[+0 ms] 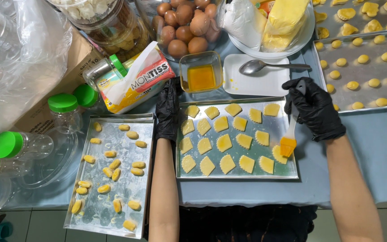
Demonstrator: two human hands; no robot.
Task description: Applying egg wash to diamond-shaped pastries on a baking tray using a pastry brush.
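**Gloved hands brush pastry on a crowded counter**

A person's right hand [314, 107], in a black glove, is closed around a pastry brush [290, 134] whose orange bristles touch a pastry at the lower right of the middle baking tray [236, 176]. The left hand [167, 110], also gloved, lies with fingers together along that tray's left edge. The counter [377, 148] — covered in pale blue cloth — also carries a glass dish of yellow glaze [201, 71], a spoon on a white plate [251, 83], a bowl of eggs [184, 27] and green-capped jars [23, 145]. Grey floor tiles [32, 224] show below.
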